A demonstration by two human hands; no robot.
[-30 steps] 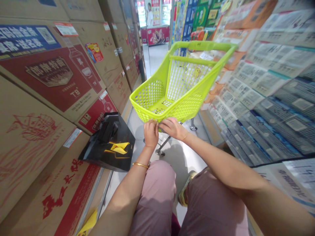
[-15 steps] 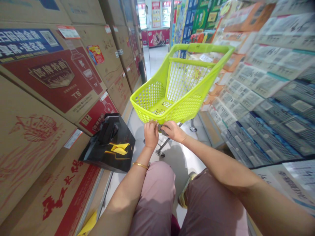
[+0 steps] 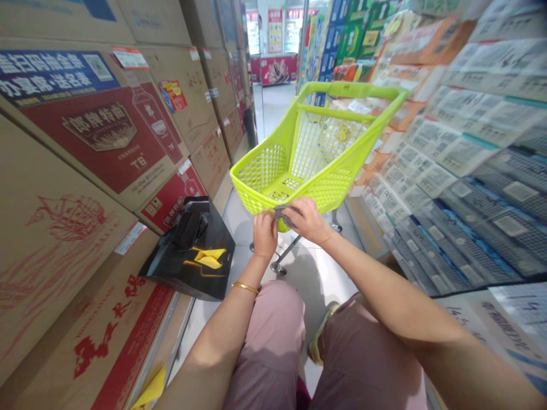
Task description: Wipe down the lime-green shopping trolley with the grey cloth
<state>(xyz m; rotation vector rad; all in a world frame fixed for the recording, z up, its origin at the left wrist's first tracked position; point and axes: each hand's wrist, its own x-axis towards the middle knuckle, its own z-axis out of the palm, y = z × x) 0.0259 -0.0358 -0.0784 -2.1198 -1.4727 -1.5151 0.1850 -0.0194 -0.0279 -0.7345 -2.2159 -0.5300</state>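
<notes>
A lime-green plastic shopping cart (image 3: 316, 154) stands in the aisle right in front of me, its basket empty. Both my hands meet at its near rim. My left hand (image 3: 265, 232) is closed, fingers curled at the rim's lower edge. My right hand (image 3: 304, 219) is closed too, pinching a small dark grey thing (image 3: 282, 213) that sits between the two hands; I cannot make out what it is. A gold bangle (image 3: 245, 287) is on my left wrist.
Stacked cardboard cartons (image 3: 98, 131) wall the left side, with a black gift bag (image 3: 192, 250) leaning at their foot. Shelves of boxed goods (image 3: 461, 171) line the right. The pale tiled aisle floor (image 3: 314, 273) runs ahead to a distant red display (image 3: 277, 68).
The cart has shifted slightly right and away. My right hand has risen onto the rim, and the small dark thing between my hands now shows.
</notes>
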